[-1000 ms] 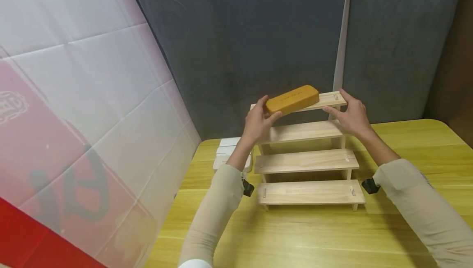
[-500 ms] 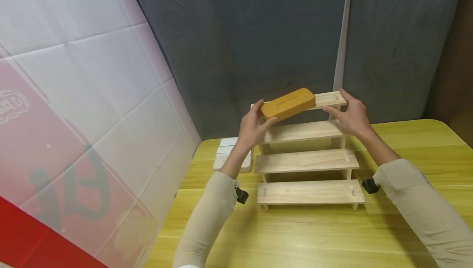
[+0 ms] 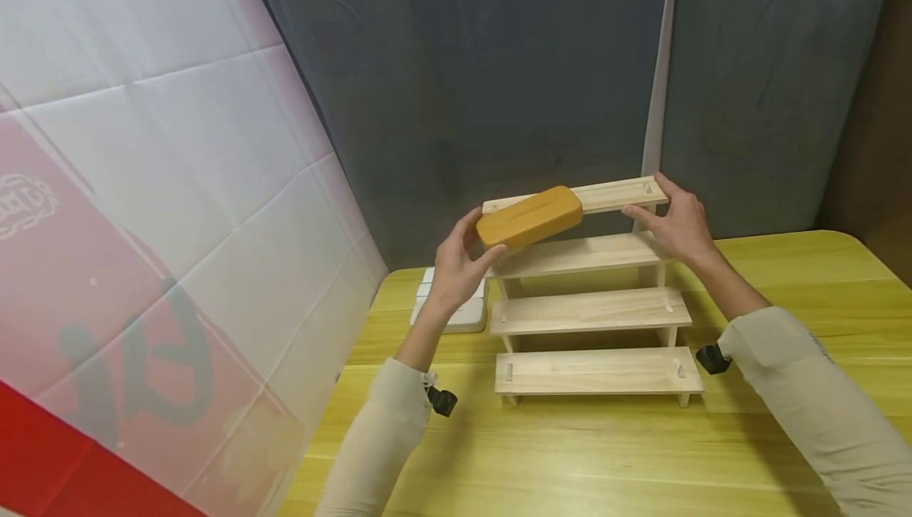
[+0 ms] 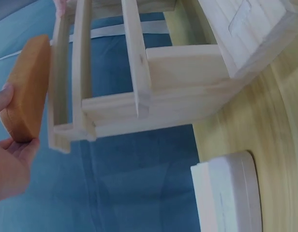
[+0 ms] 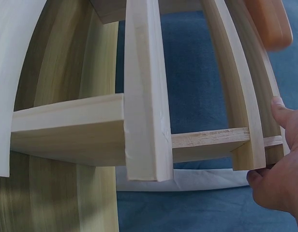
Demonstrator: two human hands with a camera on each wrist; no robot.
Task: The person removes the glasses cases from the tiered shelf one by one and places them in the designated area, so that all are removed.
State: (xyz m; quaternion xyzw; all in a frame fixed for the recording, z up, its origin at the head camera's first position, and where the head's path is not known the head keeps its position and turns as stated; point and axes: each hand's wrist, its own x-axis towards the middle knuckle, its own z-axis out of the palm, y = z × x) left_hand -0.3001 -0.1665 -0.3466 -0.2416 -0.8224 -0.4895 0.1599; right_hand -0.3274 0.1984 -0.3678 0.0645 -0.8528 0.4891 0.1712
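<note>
The case [image 3: 530, 218] in the left hand [image 3: 456, 268] is a plain mustard orange. The stepped rack [image 3: 591, 311] is pale, unpainted wood with faint grain. The counter [image 3: 784, 438] is yellow-green wood with long streaks. The small box [image 3: 466, 313] is white. Both sleeves [image 3: 819, 406] are beige. The backdrop [image 3: 499, 66] is dark grey-blue; the sheet [image 3: 142, 184] at left is white, pink and red.

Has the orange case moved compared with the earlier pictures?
Yes. The orange case, gripped by the left hand, has shifted left and down off the rack's top shelf.
</note>
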